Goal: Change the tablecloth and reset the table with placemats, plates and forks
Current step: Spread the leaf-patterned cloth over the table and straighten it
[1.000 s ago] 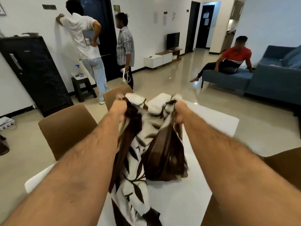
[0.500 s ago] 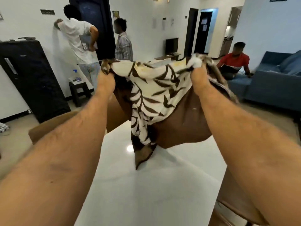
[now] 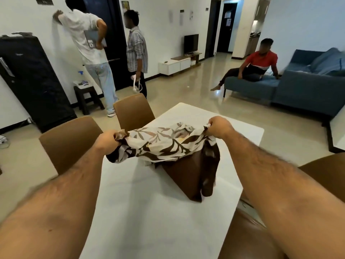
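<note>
Hands — left (image 3: pixel 107 142), right (image 3: pixel 218 127) — grip tablecloth (image 3: pixel 168 144) above white table (image 3: pixel 149 212).

No legible text anywhere. Black fridge (image 3: pixel 33 79), well left of the fingers, carries a small pale brand mark too blurred to read. Paper sheets on the far doors (image 3: pixel 228 17) and small wall plates (image 3: pixel 181 14), well beyond the fingers, show no readable lettering.
</note>
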A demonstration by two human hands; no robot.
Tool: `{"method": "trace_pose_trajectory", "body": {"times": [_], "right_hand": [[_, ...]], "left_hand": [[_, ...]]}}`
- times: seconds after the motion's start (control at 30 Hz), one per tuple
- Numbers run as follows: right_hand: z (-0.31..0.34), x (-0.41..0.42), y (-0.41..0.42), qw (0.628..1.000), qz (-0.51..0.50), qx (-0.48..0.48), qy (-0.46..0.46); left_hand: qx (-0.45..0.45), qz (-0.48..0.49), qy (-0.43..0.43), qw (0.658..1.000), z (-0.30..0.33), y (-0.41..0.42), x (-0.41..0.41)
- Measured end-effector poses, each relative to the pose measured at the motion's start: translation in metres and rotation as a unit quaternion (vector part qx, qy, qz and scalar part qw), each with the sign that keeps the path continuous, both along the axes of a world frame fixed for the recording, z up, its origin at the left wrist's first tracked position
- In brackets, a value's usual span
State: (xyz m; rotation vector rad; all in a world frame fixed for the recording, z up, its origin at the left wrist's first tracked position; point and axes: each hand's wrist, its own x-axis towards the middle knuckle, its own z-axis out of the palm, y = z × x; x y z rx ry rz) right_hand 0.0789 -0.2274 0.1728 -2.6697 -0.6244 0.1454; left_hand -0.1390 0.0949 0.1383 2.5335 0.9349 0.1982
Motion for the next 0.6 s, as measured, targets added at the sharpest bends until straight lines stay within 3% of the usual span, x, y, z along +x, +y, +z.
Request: {"method": "trace_pose_trajectory", "body": {"times": [0.1, 0.27, 0.37, 0.47, 0.6], "right_hand": [[-0.003, -0.028, -0.011, 0.997, 0.044, -0.057, 0.007], [-0.031, -0.075, -0.025, 0.982, 0.086, -0.123, 0.118], [-0.044, -0.098, -0.025, 0.976, 0.108, -0.164, 0.096], [-0.054, -0.117, -0.026, 0.975, 0.129, -0.137, 0.115], [-0.078, -0.141, -0.035, 0.962, 0.175, -0.049, 0.203]], "left_hand": [[0.015, -0.031, 0.043, 0.998, -0.009, 0.000, -0.034], [0.051, -0.063, 0.140, 0.987, -0.039, -0.008, -0.088], [0.061, -0.073, 0.161, 0.982, -0.053, -0.021, -0.103], [0.059, -0.069, 0.163, 0.982, -0.062, -0.031, -0.119], [0.039, -0.016, 0.092, 0.995, -0.081, -0.036, -0.148]]}}
